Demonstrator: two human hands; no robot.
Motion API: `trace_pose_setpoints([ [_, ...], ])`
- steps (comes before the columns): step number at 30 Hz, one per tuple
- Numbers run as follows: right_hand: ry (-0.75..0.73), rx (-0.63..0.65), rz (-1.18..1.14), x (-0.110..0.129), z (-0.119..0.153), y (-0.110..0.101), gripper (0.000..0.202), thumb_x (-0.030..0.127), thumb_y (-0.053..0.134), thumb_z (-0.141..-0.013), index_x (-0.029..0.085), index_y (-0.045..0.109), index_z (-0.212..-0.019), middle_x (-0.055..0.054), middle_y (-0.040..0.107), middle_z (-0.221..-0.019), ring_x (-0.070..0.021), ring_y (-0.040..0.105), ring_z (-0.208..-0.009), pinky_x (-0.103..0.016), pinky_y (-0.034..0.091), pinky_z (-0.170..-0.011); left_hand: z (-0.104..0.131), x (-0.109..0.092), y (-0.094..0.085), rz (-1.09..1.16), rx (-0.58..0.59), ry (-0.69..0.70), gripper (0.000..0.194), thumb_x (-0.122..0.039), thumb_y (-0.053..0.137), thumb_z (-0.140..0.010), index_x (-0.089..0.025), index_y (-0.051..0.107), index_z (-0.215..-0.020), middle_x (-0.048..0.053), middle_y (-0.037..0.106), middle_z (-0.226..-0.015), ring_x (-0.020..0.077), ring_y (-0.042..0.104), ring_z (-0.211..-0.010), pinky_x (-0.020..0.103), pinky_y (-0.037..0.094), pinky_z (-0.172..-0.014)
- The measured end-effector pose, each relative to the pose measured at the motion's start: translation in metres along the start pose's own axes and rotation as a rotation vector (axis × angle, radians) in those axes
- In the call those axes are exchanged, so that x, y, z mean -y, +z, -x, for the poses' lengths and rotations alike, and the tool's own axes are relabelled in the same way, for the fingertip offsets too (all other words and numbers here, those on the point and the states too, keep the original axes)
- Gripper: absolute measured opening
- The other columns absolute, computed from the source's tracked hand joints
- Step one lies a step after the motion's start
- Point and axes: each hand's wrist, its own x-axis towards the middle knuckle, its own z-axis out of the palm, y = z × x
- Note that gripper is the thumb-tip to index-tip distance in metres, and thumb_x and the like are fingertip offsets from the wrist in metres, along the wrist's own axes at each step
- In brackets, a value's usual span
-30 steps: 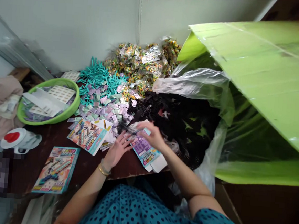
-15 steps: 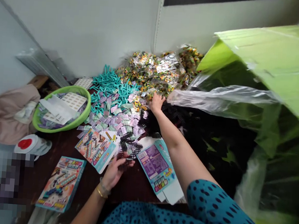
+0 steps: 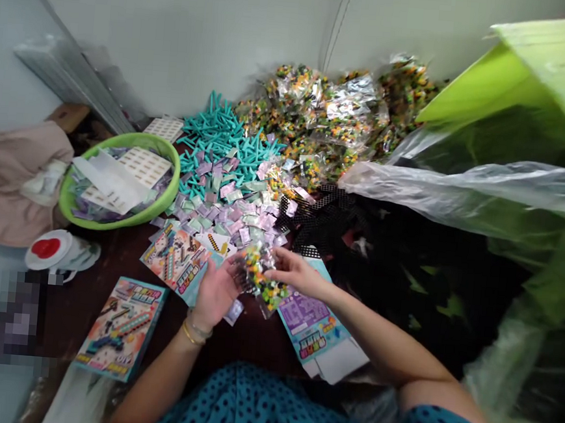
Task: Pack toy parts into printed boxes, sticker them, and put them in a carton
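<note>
A clear bag of multicoloured small pieces (image 3: 269, 285) is between my hands above the dark table. My right hand (image 3: 297, 271) grips it from the right with fingers bent around its upper edge. At its left side my left hand (image 3: 218, 288) has its palm turned up, with black mesh pieces at its fingers; the fingertips are partly hidden. Below lies a small purple packet (image 3: 234, 312). Printed cards (image 3: 176, 258) are left of my left hand, and a flat purple and blue box (image 3: 310, 328) lies under my right forearm.
Behind are heaps of turquoise sticks (image 3: 219, 141), small packets (image 3: 233, 217), bagged pieces (image 3: 339, 118) and black mesh strips (image 3: 329, 208). Leftward are a green basket (image 3: 163, 205), a lidded cup (image 3: 71, 253) and a closed box (image 3: 121, 329). A plastic-lined green carton (image 3: 542, 75) stands right.
My right hand has come back from the heap to my left hand with a bag of pieces. My left hand has risen slightly, and the view has shifted.
</note>
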Motion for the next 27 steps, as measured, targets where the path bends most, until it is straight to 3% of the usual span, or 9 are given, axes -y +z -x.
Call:
trace_pose_setpoints([
  [3, -0.005, -0.052, 0.014, -0.003, 0.001, 0.008, 0.034, 0.052, 0.077, -0.085, 0.023, 0.062, -0.096, 0.001, 0.065, -0.083, -0.0163, 0.060, -0.075, -0.029, 0.050, -0.066, 0.015, 0.011, 0.003, 0.015, 0.008, 0.147, 0.083, -0.073, 0.079, -0.070, -0.026, 0.062, -0.136, 0.011, 0.063, -0.145, 0.0334, 0.056, -0.137, 0.047, 0.048, -0.112],
  [8, -0.118, 0.122, 0.362, 0.019, -0.077, -0.013, 0.028, 0.048, 0.060, -0.099, 0.023, 0.069, -0.089, -0.001, 0.068, -0.080, -0.0164, 0.059, -0.071, -0.031, 0.048, -0.068, 0.023, 0.000, -0.010, 0.017, -0.392, 0.208, 0.055, -0.043, 0.082, -0.079, -0.026, 0.066, -0.129, 0.006, 0.074, -0.128, 0.0292, 0.066, -0.126, 0.045, 0.052, -0.108],
  [11, -0.197, -0.289, 0.729, 0.024, -0.164, -0.040, 0.018, 0.028, 0.057, -0.099, 0.021, 0.073, -0.104, -0.008, 0.072, -0.110, -0.0217, 0.064, -0.099, -0.036, 0.048, -0.093, 0.025, -0.019, -0.023, 0.014, -0.450, 0.188, 0.049, -0.041, 0.081, -0.079, -0.024, 0.069, -0.123, 0.004, 0.077, -0.120, 0.0261, 0.070, -0.119, 0.041, 0.055, -0.105],
  [14, -0.086, -0.388, 0.973, 0.015, -0.227, -0.057, 0.028, 0.012, 0.055, -0.090, 0.016, 0.075, -0.110, -0.014, 0.070, -0.123, -0.0262, 0.061, -0.114, -0.039, 0.044, -0.102, 0.034, -0.030, -0.034, 0.012, -0.407, 0.102, 0.049, -0.046, 0.080, -0.081, -0.021, 0.068, -0.121, 0.005, 0.078, -0.114, 0.0261, 0.073, -0.113, 0.042, 0.059, -0.100],
  [16, -0.042, -0.404, 0.981, 0.006, -0.243, -0.064, 0.031, 0.009, 0.055, -0.087, 0.013, 0.076, -0.109, -0.015, 0.072, -0.118, -0.0268, 0.062, -0.110, -0.039, 0.045, -0.101, 0.044, -0.034, -0.043, 0.009, -0.381, 0.091, 0.051, -0.049, 0.080, -0.081, -0.022, 0.067, -0.122, 0.006, 0.078, -0.114, 0.0270, 0.074, -0.111, 0.044, 0.059, -0.100],
  [19, -0.014, -0.463, 0.952, 0.000, -0.232, -0.078, 0.033, 0.013, 0.053, -0.087, 0.012, 0.076, -0.110, -0.014, 0.074, -0.114, -0.0261, 0.065, -0.106, -0.038, 0.048, -0.097, 0.057, -0.038, -0.057, 0.020, -0.395, 0.121, 0.056, -0.043, 0.085, -0.077, -0.025, 0.064, -0.126, 0.005, 0.078, -0.115, 0.0272, 0.074, -0.111, 0.046, 0.058, -0.102],
  [23, -0.163, -0.661, 0.650, 0.007, -0.164, -0.073, 0.029, 0.023, 0.057, -0.091, 0.016, 0.076, -0.112, -0.010, 0.076, -0.108, -0.0245, 0.068, -0.098, -0.040, 0.052, -0.092, 0.061, -0.040, -0.063, 0.057, -0.440, 0.168, 0.063, -0.033, 0.089, -0.071, -0.026, 0.063, -0.128, 0.004, 0.076, -0.122, 0.0264, 0.071, -0.117, 0.044, 0.056, -0.106],
  [25, -0.297, -0.524, 0.432, 0.011, -0.111, -0.043, 0.023, 0.030, 0.066, -0.091, 0.023, 0.078, -0.110, -0.006, 0.077, -0.105, -0.0231, 0.070, -0.094, -0.041, 0.054, -0.091, 0.057, -0.036, -0.059, 0.049, -0.430, 0.202, 0.059, -0.034, 0.088, -0.073, -0.026, 0.064, -0.127, 0.003, 0.075, -0.125, 0.0259, 0.068, -0.122, 0.043, 0.054, -0.108],
  [27, -0.346, -0.185, 0.351, 0.011, -0.054, 0.001, 0.019, 0.036, 0.071, -0.092, 0.032, 0.079, -0.108, -0.003, 0.077, -0.104, -0.0229, 0.071, -0.094, -0.042, 0.056, -0.090, 0.051, -0.029, -0.052, 0.045, -0.388, 0.225, 0.054, -0.043, 0.085, -0.077, -0.026, 0.065, -0.124, 0.005, 0.073, -0.127, 0.0263, 0.066, -0.124, 0.043, 0.053, -0.107],
])
